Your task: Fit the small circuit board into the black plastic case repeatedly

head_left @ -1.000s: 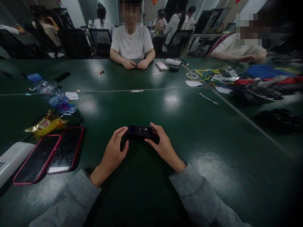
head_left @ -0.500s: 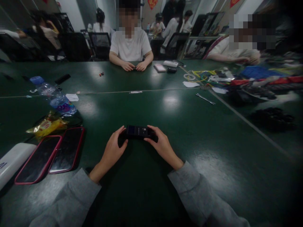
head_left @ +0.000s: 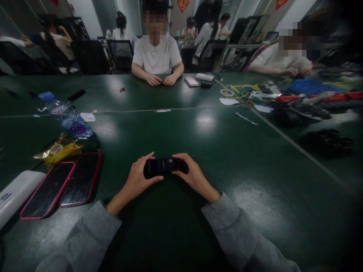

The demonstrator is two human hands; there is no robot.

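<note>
A small black handheld device (head_left: 160, 165) with a dark screen at its left and pale button markings at its right lies sideways between my hands, over the green table. My left hand (head_left: 138, 173) wraps its left end, fingertips along the far edge and thumb along the near edge. On the other end, my right hand (head_left: 193, 173) grips with fingers on top and thumb below. The device's two ends are partly hidden by my hands. Whether its underside touches the table I cannot tell.
Two red-rimmed phones (head_left: 81, 179), a white power bank (head_left: 17, 196), a yellow snack packet (head_left: 58, 151) and a tilted plastic bottle (head_left: 66, 117) are on the left. Right of centre lies a wrench (head_left: 246, 118); beyond it are tangled cables (head_left: 244, 90). A person (head_left: 157, 56) sits opposite.
The device has come slightly nearer and to the left. My left thumb has slid right along its near edge, and my right hand has shifted a little closer.
</note>
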